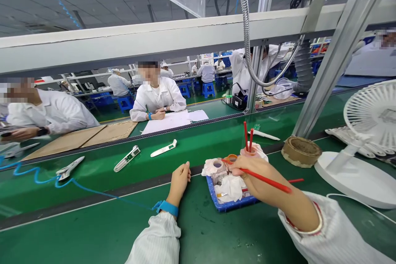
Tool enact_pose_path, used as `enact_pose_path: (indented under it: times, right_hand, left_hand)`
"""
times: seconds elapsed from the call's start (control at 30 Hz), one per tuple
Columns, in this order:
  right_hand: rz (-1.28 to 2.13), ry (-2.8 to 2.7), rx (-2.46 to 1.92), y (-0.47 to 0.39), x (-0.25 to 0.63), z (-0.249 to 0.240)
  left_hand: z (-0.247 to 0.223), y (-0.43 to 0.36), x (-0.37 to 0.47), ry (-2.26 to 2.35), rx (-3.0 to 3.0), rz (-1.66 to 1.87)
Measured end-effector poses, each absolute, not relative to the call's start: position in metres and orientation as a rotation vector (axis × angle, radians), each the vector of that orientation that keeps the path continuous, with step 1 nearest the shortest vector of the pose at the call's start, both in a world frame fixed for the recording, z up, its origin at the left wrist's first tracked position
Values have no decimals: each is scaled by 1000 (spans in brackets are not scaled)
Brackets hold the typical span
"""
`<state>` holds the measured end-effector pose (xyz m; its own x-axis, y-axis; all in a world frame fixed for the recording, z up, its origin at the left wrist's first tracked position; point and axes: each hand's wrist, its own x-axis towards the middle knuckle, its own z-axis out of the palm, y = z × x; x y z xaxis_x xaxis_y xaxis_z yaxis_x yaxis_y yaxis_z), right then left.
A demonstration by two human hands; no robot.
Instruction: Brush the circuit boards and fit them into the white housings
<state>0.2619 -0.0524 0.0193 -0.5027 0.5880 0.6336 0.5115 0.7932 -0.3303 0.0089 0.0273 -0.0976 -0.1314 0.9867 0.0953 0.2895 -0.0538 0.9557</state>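
Observation:
My right hand (pixel 254 173) is closed round a red stick (pixel 269 181) above a blue basket (pixel 227 206). Crumpled white tissue (pixel 230 187), a white roll and an orange-ringed item (pixel 231 158) lie in the basket. Two more red sticks (pixel 248 137) stand upright in a pinkish container behind my right hand. Left of the basket, my left hand (pixel 180 178) rests at the dark belt edge with its fingers curled together; whether anything is inside them is hidden. A blue strap (pixel 167 208) with a coiled cord circles my left wrist.
White handheld shells (pixel 163 148) lie along the green belt (pixel 192 148). A brown tape roll (pixel 301 151) and a white fan (pixel 349 173) stand at right. Metal posts and a lamp hose (pixel 246 20) rise ahead. Across the belt, people in white coats sit near paper (pixel 167 122) and cardboard.

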Motion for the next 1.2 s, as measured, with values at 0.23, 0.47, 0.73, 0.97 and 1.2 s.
enact_pose_path:
  times: [0.23, 0.47, 0.73, 0.97, 1.2]
  right_hand:
    - [286, -2190, -1039, -39, 254, 26]
    - [349, -2120, -1129, -1, 232, 21]
    - [263, -2154, -960, -28, 255, 33]
    - [275, -2111, -941, -26, 250, 30]
    - [239, -2092, -921, -31, 256, 33]
  left_hand:
    - [-100, 30, 9, 1504, 1402, 1213]
    - [-97, 27, 10, 1511, 1431, 1209]
    - [-102, 31, 9, 1510, 1390, 1240]
    - [-105, 30, 8, 1489, 1391, 1255]
    - [-104, 30, 7, 1465, 1384, 1260]
